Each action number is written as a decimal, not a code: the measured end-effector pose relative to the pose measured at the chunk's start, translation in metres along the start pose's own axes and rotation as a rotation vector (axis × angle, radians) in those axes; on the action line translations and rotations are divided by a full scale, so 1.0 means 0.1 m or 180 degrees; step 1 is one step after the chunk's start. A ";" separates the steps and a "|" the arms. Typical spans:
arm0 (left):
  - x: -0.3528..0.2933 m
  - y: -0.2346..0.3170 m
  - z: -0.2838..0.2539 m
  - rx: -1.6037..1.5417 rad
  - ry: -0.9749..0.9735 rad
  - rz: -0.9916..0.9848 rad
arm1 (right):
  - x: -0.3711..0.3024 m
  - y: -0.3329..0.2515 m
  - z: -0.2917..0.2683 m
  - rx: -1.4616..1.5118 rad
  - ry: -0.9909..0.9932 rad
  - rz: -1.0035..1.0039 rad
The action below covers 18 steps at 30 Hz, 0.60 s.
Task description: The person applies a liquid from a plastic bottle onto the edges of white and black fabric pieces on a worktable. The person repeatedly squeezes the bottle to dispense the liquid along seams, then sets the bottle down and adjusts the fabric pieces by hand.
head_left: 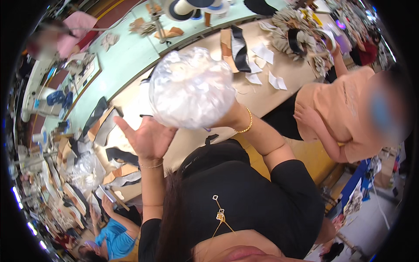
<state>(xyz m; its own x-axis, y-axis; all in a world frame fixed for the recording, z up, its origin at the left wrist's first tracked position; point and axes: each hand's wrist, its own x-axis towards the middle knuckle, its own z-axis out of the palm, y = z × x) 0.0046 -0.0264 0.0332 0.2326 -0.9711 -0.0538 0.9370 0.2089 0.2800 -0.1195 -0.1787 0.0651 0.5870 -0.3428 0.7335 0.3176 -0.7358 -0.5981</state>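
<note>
A puffed, transparent plastic bag (192,89) with whitish contents is held up in front of me, above the table. My right hand (228,116) grips it from its right side; most of those fingers are hidden behind the bag. Just below the bag's lower left side is my left hand (150,136), open, with the thumb stretched out to the left. Some of its fingers pass behind the plastic, and whether they touch it I cannot tell. What exactly fills the bag is too blurred to name.
Brown and black cut pieces (233,50) and white paper scraps (263,53) lie on the beige table (279,94). Another plastic bag (87,170) is at the left. A person in peach (336,113) sits close on my right; a blue-shirted person (115,236) works at lower left. Sewing machines (41,87) stand beyond.
</note>
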 end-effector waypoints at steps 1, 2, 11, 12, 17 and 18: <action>0.03 0.03 -0.01 -0.0200 -0.0445 -0.0159 | -0.02 0.01 -0.05 -0.0082 0.0113 0.0136; 0.03 0.03 0.00 0.0356 0.0053 -0.0051 | -0.05 0.03 -0.11 -0.0158 0.0223 0.0275; 0.34 -0.02 0.31 0.0834 0.0055 -0.0323 | -1.18 0.11 -1.34 0.0919 0.1748 0.1948; 0.40 -0.04 0.36 0.0819 0.0022 -0.0349 | -1.30 0.10 -1.44 0.1306 0.1992 0.2241; 0.86 -0.12 0.55 0.0696 -0.0261 -0.1107 | -1.70 -0.18 -1.83 0.1735 0.1685 0.2928; 0.97 -0.18 0.56 0.0703 -0.0135 -0.1164 | -1.72 -0.21 -1.85 0.1807 0.1606 0.2998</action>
<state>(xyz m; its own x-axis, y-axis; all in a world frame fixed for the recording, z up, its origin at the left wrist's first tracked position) -0.0044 -0.1308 0.0763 -0.1198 -0.9815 -0.1494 0.8764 -0.1753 0.4485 -0.3647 -0.2123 0.0108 0.4478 -0.8887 -0.0980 0.2780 0.2426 -0.9295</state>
